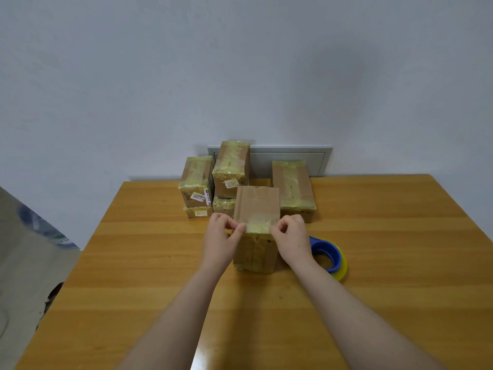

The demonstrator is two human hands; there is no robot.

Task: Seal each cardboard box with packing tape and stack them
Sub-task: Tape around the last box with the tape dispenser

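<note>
A brown cardboard box (256, 206) stands in the middle of the wooden table (386, 263). A strip of yellowish tape (258, 225) lies across the near edge of its top. My left hand (221, 236) pinches the strip's left end at the box's near left corner. My right hand (292, 237) pinches the right end at the near right corner. A tape roll in a blue dispenser (329, 256) lies on the table just right of my right wrist. Behind the box stand several taped boxes: a left stack (197, 182), a taller middle stack (231, 169) and a single box (292, 186) at the right.
The table's far edge meets a pale wall with a grey panel (314, 160) behind the boxes. A floor and a blue-patterned object (40, 222) lie off the table's left edge. Bare wood spreads to the right and toward me.
</note>
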